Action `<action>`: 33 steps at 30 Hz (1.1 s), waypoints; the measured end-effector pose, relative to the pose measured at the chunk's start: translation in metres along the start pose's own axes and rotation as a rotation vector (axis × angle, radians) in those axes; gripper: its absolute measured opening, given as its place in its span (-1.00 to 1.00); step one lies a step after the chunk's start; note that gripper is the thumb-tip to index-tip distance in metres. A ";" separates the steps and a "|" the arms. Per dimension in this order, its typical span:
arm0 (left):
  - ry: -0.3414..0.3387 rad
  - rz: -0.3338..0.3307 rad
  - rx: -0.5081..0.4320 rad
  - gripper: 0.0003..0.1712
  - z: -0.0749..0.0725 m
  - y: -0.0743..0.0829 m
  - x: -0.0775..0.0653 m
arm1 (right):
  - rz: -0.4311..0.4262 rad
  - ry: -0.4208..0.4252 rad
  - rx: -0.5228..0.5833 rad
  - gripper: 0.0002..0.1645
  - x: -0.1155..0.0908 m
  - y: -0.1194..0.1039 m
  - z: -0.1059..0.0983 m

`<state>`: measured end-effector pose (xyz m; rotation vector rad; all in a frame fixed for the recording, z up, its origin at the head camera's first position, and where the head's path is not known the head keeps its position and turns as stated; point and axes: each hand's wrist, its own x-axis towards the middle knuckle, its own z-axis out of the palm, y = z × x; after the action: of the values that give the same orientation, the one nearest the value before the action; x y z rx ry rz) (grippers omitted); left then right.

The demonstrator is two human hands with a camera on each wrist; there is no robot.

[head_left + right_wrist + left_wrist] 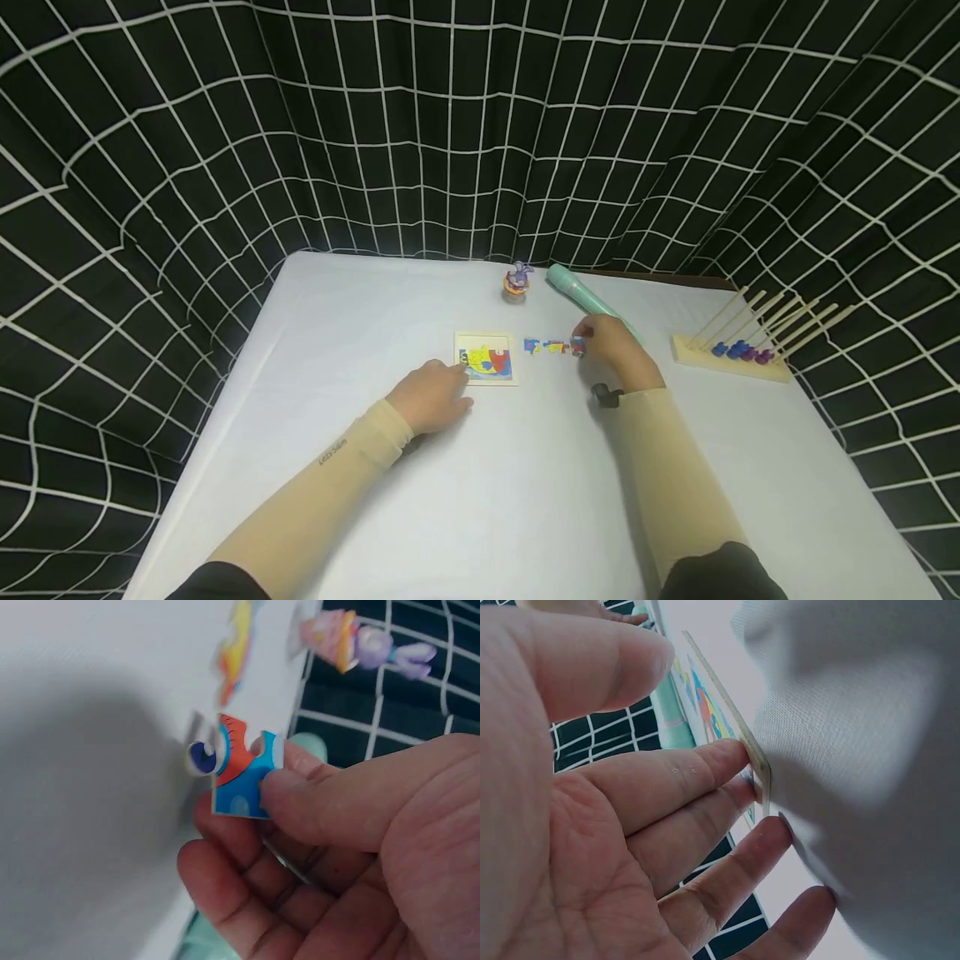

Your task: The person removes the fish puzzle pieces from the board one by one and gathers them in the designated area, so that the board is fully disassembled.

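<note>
On the white table lies a square jigsaw tray (462,337) with a yellow, red and blue picture partly filled in. My left hand (430,398) rests at its near left corner; in the left wrist view its extended fingertips (731,754) touch the tray's edge. My right hand (613,346) pinches a blue and red jigsaw piece (238,799) between thumb and fingers, right of the tray. Between the tray and that hand lie loose jigsaw pieces, a blue and yellow one (531,345) and a yellow and red one (557,347).
Behind the pieces stands a small purple-topped figurine (516,280). A turquoise microphone-shaped object (581,293) lies behind my right hand. At the far right sits a wooden peg stand (731,362) with blue and purple beads. Dark grid-patterned curtains (465,125) surround the table.
</note>
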<state>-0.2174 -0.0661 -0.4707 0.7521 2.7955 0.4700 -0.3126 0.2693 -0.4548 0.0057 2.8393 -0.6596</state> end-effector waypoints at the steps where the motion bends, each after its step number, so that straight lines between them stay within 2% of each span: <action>1: 0.000 0.003 0.003 -0.45 0.000 0.000 0.000 | 0.013 -0.005 -0.011 -0.70 0.000 0.005 0.000; 4: 0.006 0.006 0.009 -0.47 0.001 0.000 0.001 | 0.049 -0.017 -0.017 -0.70 0.001 0.015 0.000; 11: 0.010 0.002 0.004 -0.46 0.001 -0.001 -0.001 | 0.127 -0.006 0.024 -0.75 0.002 0.015 0.004; 15: -0.001 -0.003 0.005 -0.44 0.001 -0.001 0.000 | 0.119 0.041 0.020 -0.76 0.000 0.009 0.009; 17: -0.003 -0.004 0.000 -0.42 0.001 -0.001 0.000 | 0.067 0.064 0.019 -0.73 -0.001 -0.002 0.014; 20: -0.009 -0.014 -0.014 -0.40 0.003 -0.001 0.000 | -0.104 0.066 0.016 -0.63 0.000 -0.028 0.027; 24: -0.005 -0.015 -0.012 -0.41 0.004 0.000 -0.001 | -0.323 -0.033 0.031 -0.56 0.001 -0.073 0.052; 26: 0.004 -0.003 0.002 -0.43 0.003 0.001 -0.002 | -0.390 -0.092 0.025 -0.56 0.000 -0.093 0.064; 29: 0.025 0.024 0.019 -0.45 0.001 0.002 -0.004 | -0.459 -0.155 -0.007 -0.53 -0.002 -0.117 0.076; 33: 0.048 0.042 0.018 -0.43 0.000 0.002 -0.006 | -0.446 -0.169 -0.055 -0.56 -0.003 -0.135 0.082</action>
<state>-0.2110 -0.0676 -0.4690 0.8151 2.8369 0.4769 -0.2990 0.1121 -0.4667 -0.6745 2.7058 -0.6272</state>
